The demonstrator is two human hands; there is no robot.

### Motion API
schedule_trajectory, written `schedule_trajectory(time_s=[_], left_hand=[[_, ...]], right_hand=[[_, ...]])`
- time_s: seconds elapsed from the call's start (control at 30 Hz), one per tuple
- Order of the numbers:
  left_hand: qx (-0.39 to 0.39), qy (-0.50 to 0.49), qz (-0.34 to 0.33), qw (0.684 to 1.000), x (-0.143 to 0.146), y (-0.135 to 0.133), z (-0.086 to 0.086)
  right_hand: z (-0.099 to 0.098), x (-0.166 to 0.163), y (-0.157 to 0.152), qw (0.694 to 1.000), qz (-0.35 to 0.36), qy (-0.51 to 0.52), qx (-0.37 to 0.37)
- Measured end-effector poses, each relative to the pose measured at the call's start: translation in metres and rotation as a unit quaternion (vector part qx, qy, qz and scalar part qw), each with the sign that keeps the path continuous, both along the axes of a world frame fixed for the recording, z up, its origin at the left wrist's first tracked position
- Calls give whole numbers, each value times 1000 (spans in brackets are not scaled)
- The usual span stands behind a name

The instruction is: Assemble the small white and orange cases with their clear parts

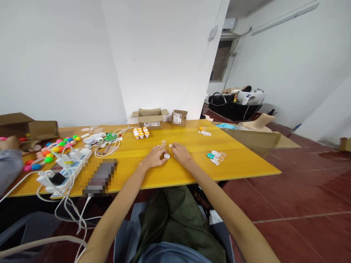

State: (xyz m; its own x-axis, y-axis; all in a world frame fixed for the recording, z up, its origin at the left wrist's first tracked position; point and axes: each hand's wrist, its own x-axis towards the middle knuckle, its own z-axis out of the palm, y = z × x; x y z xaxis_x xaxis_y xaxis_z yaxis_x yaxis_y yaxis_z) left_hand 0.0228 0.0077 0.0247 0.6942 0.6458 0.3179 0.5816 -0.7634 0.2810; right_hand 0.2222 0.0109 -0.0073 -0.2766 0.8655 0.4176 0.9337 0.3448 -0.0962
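Note:
My left hand (155,157) rests on the yellow tabletop, its thumb and fingers closed around a small round white plastic part (166,156). Something dark reddish shows just behind that part, too small to name. To the right, my right hand (180,152) is closed at the fingertips on a small white plastic piece (170,145). A little clear plastic cup (163,143) stands just beyond my left fingers. Right of my right hand lies a loose group of white parts (216,160), with a teal ring (210,155) and a clear cup (222,155) among them.
Several white-and-orange capped pieces (140,132) stand in rows near two cardboard boxes (149,118). More white parts (205,133) lie at back right. Leftward are a phone (101,177), a power strip (71,170) with cables and colourful balls (56,149). Another person's sleeve (10,170) shows far left.

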Motion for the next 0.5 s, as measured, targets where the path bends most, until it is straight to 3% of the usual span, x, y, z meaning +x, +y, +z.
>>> schedule_trajectory(time_s=[0.17, 0.5], left_hand=[[3, -3, 4, 1000, -1, 0, -2], [-2, -13, 8, 1000, -2, 2, -5]], right_hand=[[-5, 2, 4, 1000, 19, 8, 13], [-13, 10, 0, 995, -33, 90, 38]])
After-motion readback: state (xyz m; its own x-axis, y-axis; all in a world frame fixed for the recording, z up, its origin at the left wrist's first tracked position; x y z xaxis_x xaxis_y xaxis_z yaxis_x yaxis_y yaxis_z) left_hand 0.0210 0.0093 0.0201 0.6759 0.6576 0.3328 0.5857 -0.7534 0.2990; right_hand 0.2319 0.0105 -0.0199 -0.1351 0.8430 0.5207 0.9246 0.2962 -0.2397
